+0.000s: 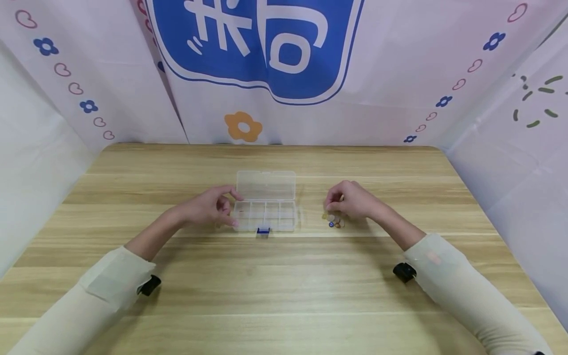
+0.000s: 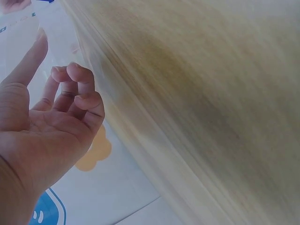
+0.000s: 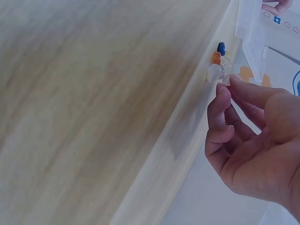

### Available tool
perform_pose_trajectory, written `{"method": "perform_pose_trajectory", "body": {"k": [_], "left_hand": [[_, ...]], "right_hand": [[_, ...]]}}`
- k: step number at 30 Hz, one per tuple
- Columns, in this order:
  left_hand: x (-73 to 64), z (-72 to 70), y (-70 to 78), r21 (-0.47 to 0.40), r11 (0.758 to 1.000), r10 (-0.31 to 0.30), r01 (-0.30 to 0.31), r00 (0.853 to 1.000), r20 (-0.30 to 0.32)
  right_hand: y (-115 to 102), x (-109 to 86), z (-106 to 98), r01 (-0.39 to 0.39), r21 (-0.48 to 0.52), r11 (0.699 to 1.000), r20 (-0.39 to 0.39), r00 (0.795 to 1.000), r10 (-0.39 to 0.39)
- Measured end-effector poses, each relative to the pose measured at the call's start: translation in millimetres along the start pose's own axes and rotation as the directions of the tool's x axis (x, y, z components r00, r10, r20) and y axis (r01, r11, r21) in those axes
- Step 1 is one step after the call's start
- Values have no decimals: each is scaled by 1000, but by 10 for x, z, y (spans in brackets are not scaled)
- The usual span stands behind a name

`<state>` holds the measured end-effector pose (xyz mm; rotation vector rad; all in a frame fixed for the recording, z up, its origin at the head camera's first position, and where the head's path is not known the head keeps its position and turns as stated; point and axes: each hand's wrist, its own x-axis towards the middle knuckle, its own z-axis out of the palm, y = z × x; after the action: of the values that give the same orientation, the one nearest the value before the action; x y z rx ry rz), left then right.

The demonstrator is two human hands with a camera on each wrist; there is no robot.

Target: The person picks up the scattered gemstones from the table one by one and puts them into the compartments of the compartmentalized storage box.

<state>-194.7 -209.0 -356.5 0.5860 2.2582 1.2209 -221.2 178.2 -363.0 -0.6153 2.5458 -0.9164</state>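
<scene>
A clear plastic compartment box (image 1: pixel 265 216) lies on the table with its lid (image 1: pixel 266 185) folded back and a blue latch (image 1: pixel 263 230) in front. A tiny reddish thing (image 1: pixel 241 211) sits in a left compartment. My left hand (image 1: pixel 212 206) is at the box's left end, thumb and forefinger spread along it, other fingers bent inward. To the right of the box, my right hand (image 1: pixel 350 199) pinches a small clear bead (image 3: pixel 227 80) between thumb and forefinger. Just by those fingertips lie several small beads, among them a blue bead (image 3: pixel 221 48) and an orange bead (image 3: pixel 215 58).
The wood-grain table (image 1: pixel 266 286) runs back to a white printed cloth (image 1: pixel 310 121) hanging behind it. White cloth also hangs at both sides. A black clip-like piece (image 1: pixel 405 272) sits by the right sleeve, another (image 1: pixel 149 285) by the left sleeve.
</scene>
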Motion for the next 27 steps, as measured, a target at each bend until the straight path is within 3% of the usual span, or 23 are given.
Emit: {"method": "perform_pose_trajectory", "body": {"k": [27], "left_hand": [[3,-5,-1,24,1000,-5,5,1000,1]], "right_hand": [[-60,15,-7,-6,7,1000,-48,999,7]]}}
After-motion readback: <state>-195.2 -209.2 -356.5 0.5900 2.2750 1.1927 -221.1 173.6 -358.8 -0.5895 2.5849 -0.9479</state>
